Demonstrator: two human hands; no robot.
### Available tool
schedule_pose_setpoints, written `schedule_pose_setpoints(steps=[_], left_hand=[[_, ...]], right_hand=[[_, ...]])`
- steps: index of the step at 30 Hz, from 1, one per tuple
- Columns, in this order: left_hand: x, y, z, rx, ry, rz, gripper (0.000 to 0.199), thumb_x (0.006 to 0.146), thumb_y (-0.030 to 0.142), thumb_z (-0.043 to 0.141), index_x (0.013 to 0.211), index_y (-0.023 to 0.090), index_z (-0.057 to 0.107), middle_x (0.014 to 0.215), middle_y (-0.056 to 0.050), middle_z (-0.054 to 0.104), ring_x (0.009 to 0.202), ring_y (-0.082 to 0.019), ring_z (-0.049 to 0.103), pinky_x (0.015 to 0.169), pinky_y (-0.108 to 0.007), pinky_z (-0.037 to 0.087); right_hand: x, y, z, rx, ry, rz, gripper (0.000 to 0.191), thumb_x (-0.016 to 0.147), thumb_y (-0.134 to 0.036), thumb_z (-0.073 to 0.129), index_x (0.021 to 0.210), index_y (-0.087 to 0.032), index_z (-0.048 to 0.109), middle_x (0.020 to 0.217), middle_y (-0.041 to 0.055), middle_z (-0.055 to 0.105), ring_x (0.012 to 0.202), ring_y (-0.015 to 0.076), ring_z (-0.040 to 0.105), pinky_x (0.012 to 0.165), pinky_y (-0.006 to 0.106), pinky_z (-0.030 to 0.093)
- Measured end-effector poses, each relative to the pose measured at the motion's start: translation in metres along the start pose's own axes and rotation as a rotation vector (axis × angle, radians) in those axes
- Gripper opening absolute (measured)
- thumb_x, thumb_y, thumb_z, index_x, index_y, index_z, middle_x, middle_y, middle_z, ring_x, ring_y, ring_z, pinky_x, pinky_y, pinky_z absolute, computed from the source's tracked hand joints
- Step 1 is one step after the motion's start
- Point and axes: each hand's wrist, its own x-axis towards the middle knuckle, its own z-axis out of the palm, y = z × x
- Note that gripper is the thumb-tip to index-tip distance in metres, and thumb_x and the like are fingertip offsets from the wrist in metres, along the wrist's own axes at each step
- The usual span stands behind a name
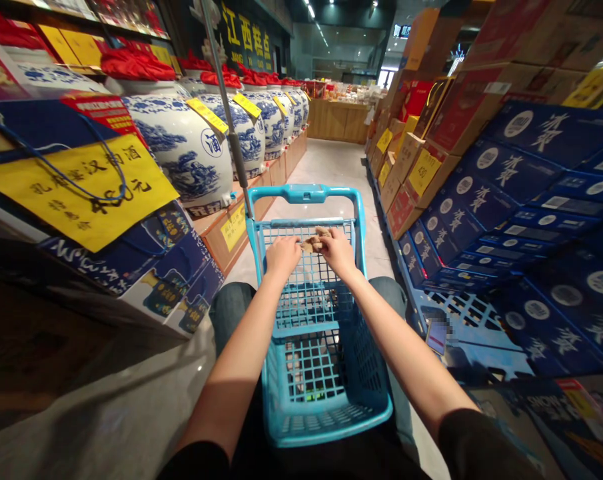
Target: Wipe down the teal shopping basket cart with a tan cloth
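Note:
A small, lumpy tan-brown thing (315,241) is between my two hands, above the upper grid of a blue plastic shopping basket cart (327,328). Its exact kind is too small to make out. My right hand (339,253) has its fingers closed around the right end of it. My left hand (282,257) is closed too, its fingertips pinched at the left end. Both forearms reach over the cart, whose blue handle (306,193) is just beyond my hands. The cart stands between my knees.
Large blue-and-white wine jars (181,143) with red cloth tops line the left. Nearer is a stack of boxes with a yellow price sign (81,190). Blue cartons (511,173) on a blue pallet (474,327) rise at right, a phone (436,335) beside them. An aisle floor (331,160) runs ahead.

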Motion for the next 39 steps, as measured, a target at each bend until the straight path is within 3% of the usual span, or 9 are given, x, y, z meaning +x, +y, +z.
schedule_pose_setpoints(steps=[3, 7, 10, 14, 17, 23, 30, 36, 39], left_hand=[[0.001, 0.001, 0.0, -0.005, -0.007, -0.016, 0.042, 0.101, 0.014, 0.049, 0.129, 0.021, 0.079, 0.13, -0.013, 0.079, 0.13, -0.036, 0.068, 0.101, -0.047, 0.06], [0.002, 0.0, 0.0, 0.002, -0.013, -0.027, 0.042, 0.102, 0.015, 0.049, 0.131, 0.021, 0.079, 0.13, -0.013, 0.079, 0.13, -0.036, 0.068, 0.101, -0.048, 0.06], [0.003, 0.0, -0.001, -0.009, -0.011, -0.027, 0.041, 0.102, 0.016, 0.05, 0.129, 0.023, 0.08, 0.13, -0.011, 0.08, 0.129, -0.035, 0.068, 0.102, -0.046, 0.06], [0.003, -0.002, -0.002, -0.013, -0.015, -0.025, 0.04, 0.102, 0.016, 0.052, 0.128, 0.025, 0.08, 0.132, -0.009, 0.079, 0.129, -0.034, 0.068, 0.104, -0.045, 0.059], [0.002, -0.003, -0.002, -0.012, -0.005, -0.018, 0.04, 0.102, 0.016, 0.051, 0.128, 0.026, 0.08, 0.131, -0.009, 0.08, 0.129, -0.034, 0.068, 0.104, -0.045, 0.059], [0.0, -0.002, -0.001, -0.011, -0.002, -0.014, 0.042, 0.101, 0.016, 0.05, 0.128, 0.024, 0.081, 0.129, -0.011, 0.08, 0.126, -0.035, 0.069, 0.103, -0.048, 0.06], [0.002, -0.002, -0.002, 0.001, -0.008, -0.008, 0.042, 0.101, 0.017, 0.05, 0.13, 0.023, 0.08, 0.132, -0.01, 0.079, 0.128, -0.035, 0.068, 0.104, -0.048, 0.059], [0.001, -0.004, 0.0, -0.002, 0.006, -0.001, 0.043, 0.101, 0.016, 0.049, 0.129, 0.024, 0.081, 0.131, -0.009, 0.08, 0.127, -0.034, 0.069, 0.104, -0.046, 0.059], [0.001, -0.003, -0.001, 0.006, 0.002, -0.005, 0.042, 0.102, 0.016, 0.05, 0.128, 0.024, 0.081, 0.132, -0.009, 0.08, 0.128, -0.034, 0.068, 0.104, -0.046, 0.059]], right_hand=[[0.021, 0.013, -0.006, 0.068, 0.152, 0.108, 0.033, 0.099, -0.015, 0.054, 0.117, -0.018, 0.082, 0.132, 0.0151, 0.064, 0.124, 0.0295, 0.059, 0.105, 0.041, 0.054], [0.024, 0.008, 0.008, 0.146, 0.378, 0.246, 0.044, 0.097, -0.011, 0.05, 0.133, -0.014, 0.075, 0.15, 0.0195, 0.056, 0.134, 0.0328, 0.053, 0.118, 0.05, 0.048], [0.012, -0.012, 0.025, 0.084, 0.301, 0.115, 0.046, 0.099, -0.015, 0.052, 0.141, -0.008, 0.069, 0.155, 0.0249, 0.053, 0.139, 0.0366, 0.048, 0.123, 0.054, 0.043], [0.007, -0.027, 0.028, 0.037, 0.149, -0.104, 0.046, 0.102, -0.018, 0.052, 0.145, -0.01, 0.068, 0.157, 0.0211, 0.055, 0.137, 0.0345, 0.049, 0.123, 0.048, 0.044], [0.015, -0.011, 0.016, 0.074, 0.156, -0.023, 0.044, 0.102, -0.015, 0.051, 0.141, -0.015, 0.071, 0.153, 0.0187, 0.058, 0.132, 0.0329, 0.054, 0.118, 0.047, 0.048], [0.022, 0.021, 0.004, 0.172, 0.361, 0.21, 0.043, 0.101, -0.014, 0.05, 0.136, -0.02, 0.074, 0.147, 0.0163, 0.06, 0.13, 0.031, 0.056, 0.113, 0.045, 0.051], [0.019, -0.005, 0.01, 0.076, 0.152, 0.045, 0.041, 0.103, -0.013, 0.05, 0.133, -0.021, 0.077, 0.145, 0.0161, 0.062, 0.126, 0.0314, 0.057, 0.104, 0.043, 0.054], [0.025, 0.018, 0.002, 0.158, 0.34, 0.203, 0.038, 0.102, -0.013, 0.053, 0.13, -0.019, 0.078, 0.143, 0.0161, 0.061, 0.127, 0.0306, 0.057, 0.111, 0.044, 0.053], [0.023, 0.012, 0.009, 0.161, 0.288, 0.126, 0.041, 0.099, -0.011, 0.053, 0.13, -0.02, 0.078, 0.142, 0.0153, 0.062, 0.125, 0.031, 0.057, 0.11, 0.045, 0.053]])
